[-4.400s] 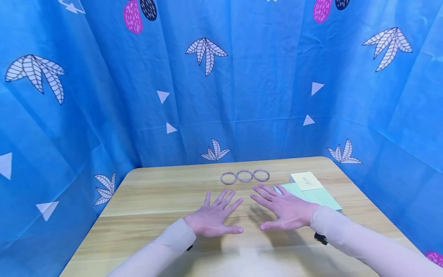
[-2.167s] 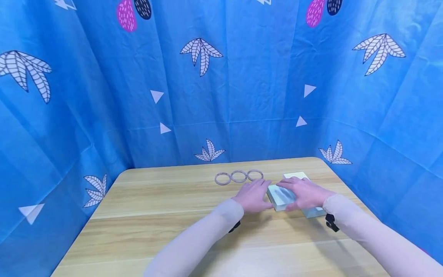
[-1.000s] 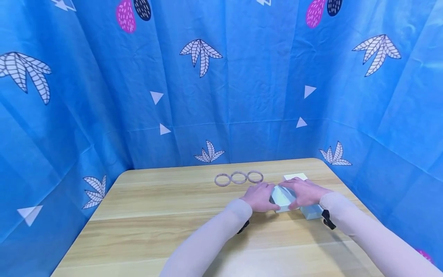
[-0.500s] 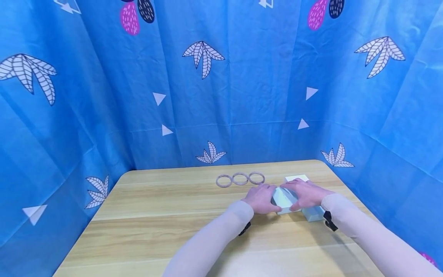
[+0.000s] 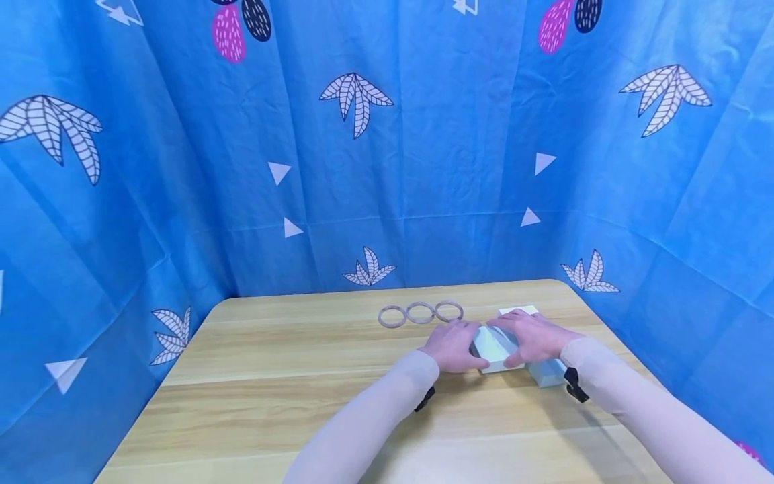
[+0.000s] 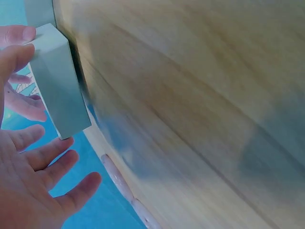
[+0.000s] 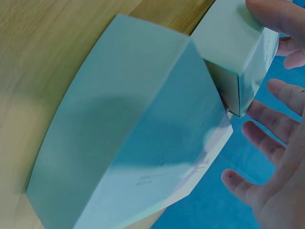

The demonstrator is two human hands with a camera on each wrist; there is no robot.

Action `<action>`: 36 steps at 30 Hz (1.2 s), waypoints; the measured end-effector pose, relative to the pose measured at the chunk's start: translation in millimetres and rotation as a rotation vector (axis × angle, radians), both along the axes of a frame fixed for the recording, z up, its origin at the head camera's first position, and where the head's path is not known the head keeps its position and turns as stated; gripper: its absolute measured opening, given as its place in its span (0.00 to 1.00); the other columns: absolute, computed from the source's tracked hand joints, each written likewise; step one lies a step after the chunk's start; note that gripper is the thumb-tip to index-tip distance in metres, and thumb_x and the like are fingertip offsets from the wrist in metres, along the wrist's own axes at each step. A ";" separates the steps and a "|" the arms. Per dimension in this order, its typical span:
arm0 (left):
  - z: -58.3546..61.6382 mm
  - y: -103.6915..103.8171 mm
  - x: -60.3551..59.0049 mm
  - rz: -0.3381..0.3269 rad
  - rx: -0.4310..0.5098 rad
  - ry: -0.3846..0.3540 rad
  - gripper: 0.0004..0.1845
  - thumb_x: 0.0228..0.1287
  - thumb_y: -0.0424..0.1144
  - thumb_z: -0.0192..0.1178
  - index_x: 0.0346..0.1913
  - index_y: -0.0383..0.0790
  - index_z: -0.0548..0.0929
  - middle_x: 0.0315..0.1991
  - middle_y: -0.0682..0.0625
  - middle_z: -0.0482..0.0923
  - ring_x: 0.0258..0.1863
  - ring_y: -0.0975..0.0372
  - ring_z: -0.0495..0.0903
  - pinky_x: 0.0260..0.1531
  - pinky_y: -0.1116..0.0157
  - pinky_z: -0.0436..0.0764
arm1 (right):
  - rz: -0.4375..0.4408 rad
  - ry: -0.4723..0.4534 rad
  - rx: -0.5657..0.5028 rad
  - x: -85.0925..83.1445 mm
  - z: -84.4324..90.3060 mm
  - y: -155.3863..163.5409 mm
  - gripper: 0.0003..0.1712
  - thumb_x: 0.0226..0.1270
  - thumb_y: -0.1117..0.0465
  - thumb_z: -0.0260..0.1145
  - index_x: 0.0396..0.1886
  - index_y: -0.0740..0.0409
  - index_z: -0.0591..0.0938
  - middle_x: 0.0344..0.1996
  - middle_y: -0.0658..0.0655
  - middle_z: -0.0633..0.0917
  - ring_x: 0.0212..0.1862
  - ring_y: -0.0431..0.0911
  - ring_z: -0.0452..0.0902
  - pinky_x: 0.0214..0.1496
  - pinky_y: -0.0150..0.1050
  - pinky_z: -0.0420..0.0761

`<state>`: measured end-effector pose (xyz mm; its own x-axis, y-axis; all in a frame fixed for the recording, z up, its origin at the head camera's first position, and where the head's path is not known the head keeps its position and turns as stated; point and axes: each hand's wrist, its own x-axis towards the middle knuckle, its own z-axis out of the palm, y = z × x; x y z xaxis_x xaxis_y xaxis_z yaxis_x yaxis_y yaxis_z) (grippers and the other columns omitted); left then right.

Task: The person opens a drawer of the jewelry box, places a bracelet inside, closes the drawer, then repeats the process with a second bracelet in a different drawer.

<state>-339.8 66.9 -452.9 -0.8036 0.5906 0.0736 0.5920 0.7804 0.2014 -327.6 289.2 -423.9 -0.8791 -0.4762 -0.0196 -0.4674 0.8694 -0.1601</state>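
Observation:
A small pale green box [image 5: 491, 348] lies between my two hands near the right side of the table. My left hand [image 5: 453, 346] holds its left side, thumb at the near end [image 6: 50, 40] and fingertips at the far end. From the other side my right hand [image 5: 532, 336] grips the same box [image 7: 226, 38], with the thumb on its near part and fingers reaching to its far end. Against it on the right sits a larger box [image 7: 128, 109], pale green with a whitish far part, partly hidden under my right hand in the head view.
Three thin purplish rings [image 5: 392, 327] lie in a row toward the back of the wooden table [image 5: 272, 376]. A blue patterned curtain [image 5: 447, 148] hangs behind the table and along both sides.
Both hands, spread above the table at first, have come to the small box and taken hold of it. The box has shifted and turned slightly; the last half second shows almost no movement.

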 end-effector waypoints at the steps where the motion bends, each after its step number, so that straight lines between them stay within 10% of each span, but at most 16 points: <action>1: 0.8 -1.5 -0.1 -0.001 0.003 0.002 0.43 0.57 0.70 0.64 0.73 0.56 0.69 0.66 0.59 0.75 0.62 0.64 0.74 0.60 0.60 0.76 | 0.001 0.003 -0.002 0.1 0.1 -0.6 0.50 0.47 0.42 0.80 0.72 0.49 0.73 0.69 0.61 0.75 0.71 0.62 0.66 0.67 0.72 0.62; 36: 13.3 -82.5 21.5 0.014 0.093 -0.020 0.45 0.57 0.68 0.64 0.76 0.59 0.64 0.74 0.56 0.66 0.76 0.56 0.61 0.72 0.48 0.64 | 0.137 0.118 -0.046 8.9 5.2 -63.5 0.50 0.49 0.36 0.75 0.73 0.45 0.72 0.66 0.52 0.78 0.67 0.50 0.69 0.65 0.57 0.70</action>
<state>-318.4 -15.7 -439.6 -0.8135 0.5707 0.1116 0.5764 0.7659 0.2848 -318.6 225.7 -418.7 -0.8011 -0.5894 0.1043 -0.5986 0.7895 -0.1357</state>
